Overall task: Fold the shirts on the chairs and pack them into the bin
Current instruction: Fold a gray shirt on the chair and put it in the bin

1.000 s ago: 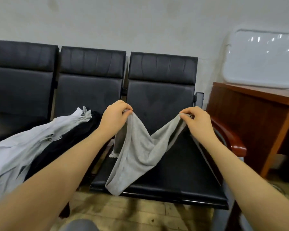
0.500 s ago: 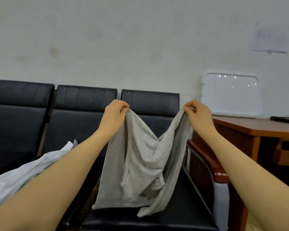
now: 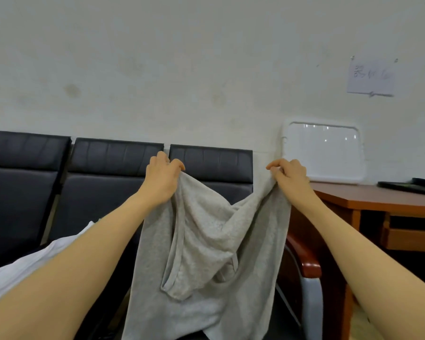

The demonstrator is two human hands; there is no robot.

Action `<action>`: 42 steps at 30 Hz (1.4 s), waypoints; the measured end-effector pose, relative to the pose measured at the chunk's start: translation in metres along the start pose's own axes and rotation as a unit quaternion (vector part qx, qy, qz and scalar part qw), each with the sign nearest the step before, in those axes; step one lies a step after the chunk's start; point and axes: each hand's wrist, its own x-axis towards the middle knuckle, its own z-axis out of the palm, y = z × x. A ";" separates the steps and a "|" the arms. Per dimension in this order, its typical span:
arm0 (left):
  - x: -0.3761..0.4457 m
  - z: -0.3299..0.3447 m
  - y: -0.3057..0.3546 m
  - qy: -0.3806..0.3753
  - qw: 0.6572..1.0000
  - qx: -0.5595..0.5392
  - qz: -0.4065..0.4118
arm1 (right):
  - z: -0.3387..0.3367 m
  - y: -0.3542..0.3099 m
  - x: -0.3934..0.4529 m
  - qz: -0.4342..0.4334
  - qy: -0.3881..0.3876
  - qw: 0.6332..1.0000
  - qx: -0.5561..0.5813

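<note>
Head view: left hand [image 3: 161,179] at 9 o'clock and right hand [image 3: 290,176] at 3 o'clock of grey shirt [image 3: 206,244], each pinching top edge, hands apart. Shirt hangs over rightmost black chair [image 3: 211,163], middle sagging and bunched. White shirt [image 3: 22,273] at 8 o'clock, waiting. Bin not in sight. Risk: twisted layers set crooked fold; thin pinch may slip, dropping one corner

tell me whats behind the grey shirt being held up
Behind the grey cotton shirt stands the rightmost black padded chair: its backrest top shows above the cloth. Its lower backrest and most of its seat are covered.
</note>
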 end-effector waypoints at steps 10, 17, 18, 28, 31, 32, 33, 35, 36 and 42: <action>-0.020 -0.002 0.000 0.092 0.993 -0.066 -0.036 | -0.012 0.019 -0.021 0.025 -0.065 0.989 -0.131; -0.041 0.015 -0.004 0.102 0.987 -0.008 -0.127 | -0.007 0.034 -0.039 0.018 -0.059 0.992 -0.110; -0.045 0.017 -0.004 0.104 0.987 -0.011 -0.122 | -0.005 0.035 -0.040 0.021 -0.046 0.993 -0.104; -0.079 0.035 -0.010 0.151 0.984 -0.038 -0.091 | 0.011 0.049 -0.052 0.011 0.021 0.999 -0.028; -0.085 0.037 -0.008 0.150 0.984 -0.052 -0.082 | 0.010 0.054 -0.057 -0.006 0.023 0.998 -0.066; -0.087 0.039 -0.008 0.145 0.984 -0.055 -0.085 | 0.010 0.058 -0.059 -0.012 0.011 0.996 -0.092; -0.090 0.041 -0.008 0.138 0.984 -0.060 -0.091 | 0.010 0.060 -0.061 -0.012 -0.001 0.994 -0.112; -0.097 0.049 -0.010 0.115 0.986 -0.067 -0.101 | 0.014 0.068 -0.066 0.000 -0.008 0.992 -0.130; -0.101 0.054 -0.012 0.102 0.987 -0.068 -0.106 | 0.018 0.074 -0.070 0.007 -0.003 0.992 -0.129; -0.138 0.097 -0.027 -0.005 0.990 -0.067 -0.124 | 0.061 0.107 -0.094 0.066 -0.044 0.992 -0.103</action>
